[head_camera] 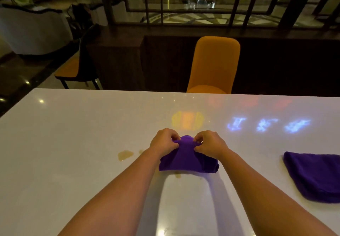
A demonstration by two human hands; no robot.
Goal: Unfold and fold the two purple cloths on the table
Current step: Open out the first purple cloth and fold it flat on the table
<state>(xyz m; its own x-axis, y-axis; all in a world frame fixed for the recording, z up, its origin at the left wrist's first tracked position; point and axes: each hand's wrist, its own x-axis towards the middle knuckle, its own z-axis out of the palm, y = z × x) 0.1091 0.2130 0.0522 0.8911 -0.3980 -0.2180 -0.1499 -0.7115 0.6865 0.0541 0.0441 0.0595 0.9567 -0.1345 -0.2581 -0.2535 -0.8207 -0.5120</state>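
Standing out on the white desk (pixel 73 143), a yellowish spill (pixel 125 155) lies left of a person's left hand (pixel 162 142) and right hand (pixel 211 143), fingers pinching the far edge of the centre purple cloth (pixel 185 160); a second purple cloth (pixel 316 177) lies folded far right.

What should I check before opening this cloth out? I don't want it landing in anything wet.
1. Left hand pinching the centre cloth at its far edge: ok.
2. Right hand pinching the same edge: ok.
3. Second cloth clear of the work area, off to the right: ok.
4. Yellowish spill just left of the centre cloth: not ok.
5. Small stain at the cloth's near edge: not ok.
6. Table beyond the hands bare: ok.
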